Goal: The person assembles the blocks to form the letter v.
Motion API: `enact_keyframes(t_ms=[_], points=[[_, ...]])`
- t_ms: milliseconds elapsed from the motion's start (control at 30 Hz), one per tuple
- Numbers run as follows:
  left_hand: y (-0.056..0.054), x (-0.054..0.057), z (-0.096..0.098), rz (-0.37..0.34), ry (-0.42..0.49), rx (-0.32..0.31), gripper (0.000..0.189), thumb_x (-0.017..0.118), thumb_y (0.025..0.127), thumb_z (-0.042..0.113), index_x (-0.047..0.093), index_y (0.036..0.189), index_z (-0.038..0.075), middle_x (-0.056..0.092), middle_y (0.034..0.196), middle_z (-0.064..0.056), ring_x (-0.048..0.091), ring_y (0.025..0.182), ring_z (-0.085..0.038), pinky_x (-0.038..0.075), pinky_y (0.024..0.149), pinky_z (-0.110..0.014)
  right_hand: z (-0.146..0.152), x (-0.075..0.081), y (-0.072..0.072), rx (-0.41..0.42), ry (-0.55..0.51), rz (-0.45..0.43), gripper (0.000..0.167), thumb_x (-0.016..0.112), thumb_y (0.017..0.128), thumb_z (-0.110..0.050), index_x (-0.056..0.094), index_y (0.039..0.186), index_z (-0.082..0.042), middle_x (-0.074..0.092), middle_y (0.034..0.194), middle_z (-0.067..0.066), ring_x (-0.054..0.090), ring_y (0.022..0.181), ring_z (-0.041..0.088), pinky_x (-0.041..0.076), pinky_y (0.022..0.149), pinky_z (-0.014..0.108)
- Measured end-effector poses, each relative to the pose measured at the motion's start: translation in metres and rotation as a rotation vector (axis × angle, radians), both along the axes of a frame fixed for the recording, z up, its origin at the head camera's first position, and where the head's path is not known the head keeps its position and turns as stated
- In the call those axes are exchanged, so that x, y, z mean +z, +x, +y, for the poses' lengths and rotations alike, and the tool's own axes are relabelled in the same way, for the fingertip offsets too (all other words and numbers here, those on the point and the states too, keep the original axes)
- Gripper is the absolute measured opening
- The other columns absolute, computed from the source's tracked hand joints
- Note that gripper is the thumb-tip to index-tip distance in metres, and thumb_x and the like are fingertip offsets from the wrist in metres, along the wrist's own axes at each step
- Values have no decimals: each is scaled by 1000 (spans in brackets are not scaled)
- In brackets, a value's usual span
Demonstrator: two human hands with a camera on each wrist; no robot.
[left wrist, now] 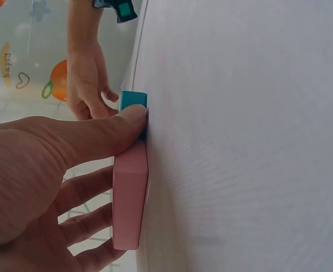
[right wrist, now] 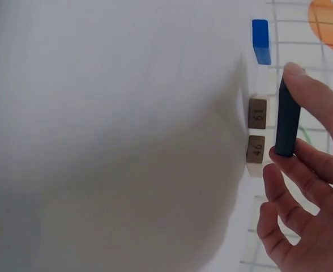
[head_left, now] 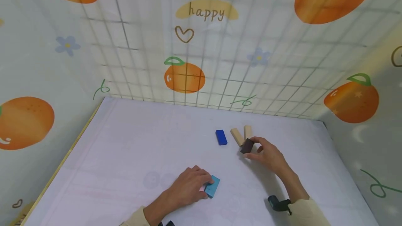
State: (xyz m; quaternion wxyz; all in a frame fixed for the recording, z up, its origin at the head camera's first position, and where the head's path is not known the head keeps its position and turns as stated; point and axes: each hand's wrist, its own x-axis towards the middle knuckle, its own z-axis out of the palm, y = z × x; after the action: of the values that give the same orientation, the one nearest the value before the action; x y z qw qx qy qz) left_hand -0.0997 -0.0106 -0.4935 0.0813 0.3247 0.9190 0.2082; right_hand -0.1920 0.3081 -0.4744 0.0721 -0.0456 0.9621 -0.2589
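Observation:
On the table my left hand [head_left: 190,184] grips a teal block [head_left: 212,187], thumb on one end. A pink block [left wrist: 130,198] lies right beside the teal one, with my other left fingers along its far side; in the head view the hand mostly covers it. Farther right, my right hand [head_left: 267,154] pinches a dark block [head_left: 247,146] between thumb and fingertip at its two ends. In the right wrist view the dark block [right wrist: 288,116] is held above the table surface, its remaining fingers loosely curled. Two plain wooden blocks [head_left: 237,137] lie just beyond it.
A blue block [head_left: 221,137] lies left of the wooden ones. Numbers show on the wooden blocks' near ends, 61 [right wrist: 257,113] and 46 [right wrist: 256,148]. The white table [head_left: 135,149] meets a printed curtain [head_left: 141,62] over a wire grid at the back.

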Motion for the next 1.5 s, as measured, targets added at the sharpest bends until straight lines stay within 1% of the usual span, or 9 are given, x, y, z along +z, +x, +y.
enact_keyframes(t_ms=[167, 367, 600, 700, 900, 1000, 1100, 1300, 1500], points=[[0, -3, -1, 15, -6, -7, 35, 83, 85, 33, 73, 117, 27, 67, 126, 11, 55, 112, -11, 44, 88, -28, -6, 0, 4, 12, 7, 29, 77, 86, 80, -38, 52, 141, -6, 61, 131, 15, 58, 100, 28, 45, 70, 35], [0, -5, -1, -1, -11, -6, 35, 82, 86, 33, 73, 118, 26, 66, 127, 10, 55, 114, -12, 44, 90, -29, -18, 0, 11, 19, 29, 39, 78, 86, 79, -41, 53, 141, -7, 62, 129, 14, 58, 99, 27, 45, 69, 34], [2, -8, -3, 21, -10, -15, 34, 82, 86, 33, 73, 118, 26, 66, 126, 11, 55, 113, -11, 45, 90, -29, -31, 0, 21, 69, 60, 87, 76, 86, 78, -45, 56, 137, -8, 67, 118, 9, 61, 92, 22, 46, 65, 34], [3, -10, -3, 25, -13, -12, 34, 82, 86, 34, 73, 118, 26, 66, 127, 11, 55, 114, -11, 45, 91, -30, -38, -1, 27, 88, 66, 104, 74, 86, 78, -46, 57, 135, -9, 67, 117, 7, 61, 92, 20, 46, 65, 35], [4, -12, -4, 25, -11, -15, 35, 83, 85, 34, 73, 118, 26, 67, 126, 11, 55, 113, -12, 45, 91, -30, -52, -1, 37, 88, 74, 88, 73, 88, 76, -41, 57, 134, -10, 68, 116, 5, 61, 91, 20, 47, 66, 36], [5, -13, -5, 39, 0, -19, 35, 84, 84, 33, 74, 117, 27, 67, 125, 11, 55, 113, -12, 45, 91, -30, -57, -2, 40, 85, 82, 92, 73, 89, 75, -41, 58, 134, -10, 68, 115, 5, 61, 90, 19, 47, 65, 36], [6, -12, -5, 38, 1, -19, 34, 84, 84, 33, 74, 117, 27, 67, 125, 11, 55, 113, -12, 46, 91, -31, -60, -3, 41, 93, 96, 98, 72, 89, 75, -43, 59, 132, -10, 68, 115, 4, 61, 88, 17, 48, 65, 35], [5, -9, -6, 26, -3, -21, 35, 84, 84, 33, 74, 117, 28, 67, 125, 12, 55, 114, -12, 45, 91, -30, -65, -4, 42, 102, 115, 92, 72, 88, 74, -47, 61, 131, -12, 69, 110, 1, 61, 85, 15, 47, 64, 35], [4, -5, -6, 24, 11, -23, 35, 84, 84, 33, 74, 117, 27, 67, 125, 11, 55, 113, -12, 45, 90, -30, -70, -3, 44, 122, 125, 87, 71, 88, 74, -46, 62, 131, -12, 69, 110, -1, 61, 85, 13, 48, 65, 35]])
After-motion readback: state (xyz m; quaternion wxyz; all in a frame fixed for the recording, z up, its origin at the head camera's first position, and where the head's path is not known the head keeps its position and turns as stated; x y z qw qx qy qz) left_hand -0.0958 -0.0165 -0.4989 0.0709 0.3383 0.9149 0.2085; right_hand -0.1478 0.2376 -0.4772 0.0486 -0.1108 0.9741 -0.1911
